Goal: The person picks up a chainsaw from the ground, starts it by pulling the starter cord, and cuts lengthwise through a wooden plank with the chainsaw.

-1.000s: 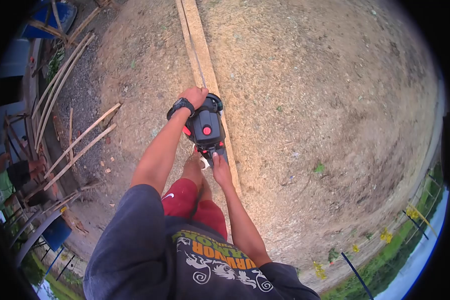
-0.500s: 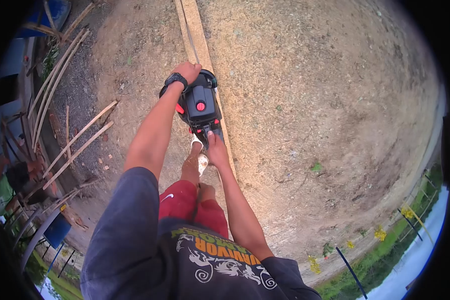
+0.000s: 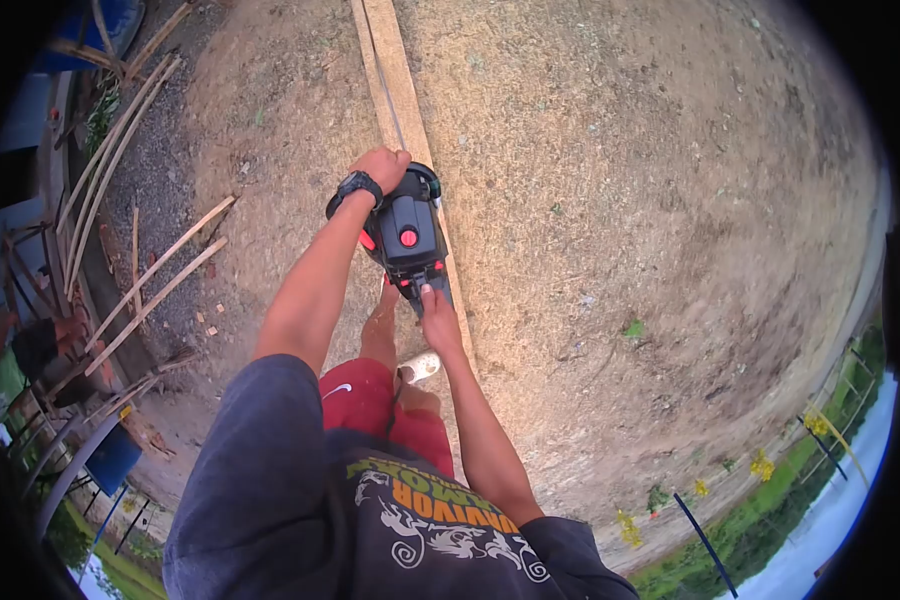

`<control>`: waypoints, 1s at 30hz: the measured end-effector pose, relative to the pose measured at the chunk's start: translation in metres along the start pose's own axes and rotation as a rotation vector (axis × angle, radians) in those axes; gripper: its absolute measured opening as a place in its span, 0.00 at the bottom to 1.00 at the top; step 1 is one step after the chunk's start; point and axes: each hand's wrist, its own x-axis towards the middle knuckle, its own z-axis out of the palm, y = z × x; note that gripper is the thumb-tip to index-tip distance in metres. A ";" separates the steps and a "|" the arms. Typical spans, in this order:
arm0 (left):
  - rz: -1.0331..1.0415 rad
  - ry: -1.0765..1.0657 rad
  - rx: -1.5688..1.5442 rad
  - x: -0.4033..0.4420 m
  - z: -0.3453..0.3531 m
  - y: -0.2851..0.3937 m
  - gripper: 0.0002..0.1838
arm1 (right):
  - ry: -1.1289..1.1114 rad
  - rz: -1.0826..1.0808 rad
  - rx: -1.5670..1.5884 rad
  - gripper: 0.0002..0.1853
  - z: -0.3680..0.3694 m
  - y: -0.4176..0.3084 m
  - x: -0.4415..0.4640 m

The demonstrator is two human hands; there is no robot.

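Observation:
A black chainsaw [image 3: 402, 218] with red knobs sits over a long wooden board [image 3: 402, 70] on the ground. Its thin guide bar [image 3: 382, 85] points away from me along the board. My left hand [image 3: 384, 168], with a black watch on the wrist, is closed around the saw's front handle. Lower down, my right hand [image 3: 440, 318] grips the rear handle, thumb on top; its fingers are mostly hidden underneath. I cannot tell how deep the bar sits in the wood.
My feet are beside the board, one in a pale shoe [image 3: 420, 367]. Long wooden strips [image 3: 160, 285] lie on the ground to the left, with more poles [image 3: 110, 170] behind. At the far left another person [image 3: 20, 360] is partly visible. Yellow flowers [image 3: 762, 466] stand at the lower right.
The chainsaw and both my hands have shifted slightly back along the board toward me. The pale shoe has moved a little back and to the right.

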 end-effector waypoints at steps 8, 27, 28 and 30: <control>0.067 0.085 0.066 -0.020 0.045 -0.020 0.32 | 0.025 -0.060 -0.031 0.33 0.008 0.050 -0.017; -0.003 0.081 0.022 -0.116 0.102 -0.006 0.32 | 0.046 -0.104 0.025 0.31 0.023 0.154 -0.048; -0.009 0.084 0.006 -0.116 0.108 -0.009 0.32 | 0.051 -0.105 0.033 0.31 0.024 0.157 -0.051; 0.009 0.095 0.011 -0.118 0.119 -0.013 0.32 | 0.055 -0.106 0.041 0.31 0.026 0.167 -0.056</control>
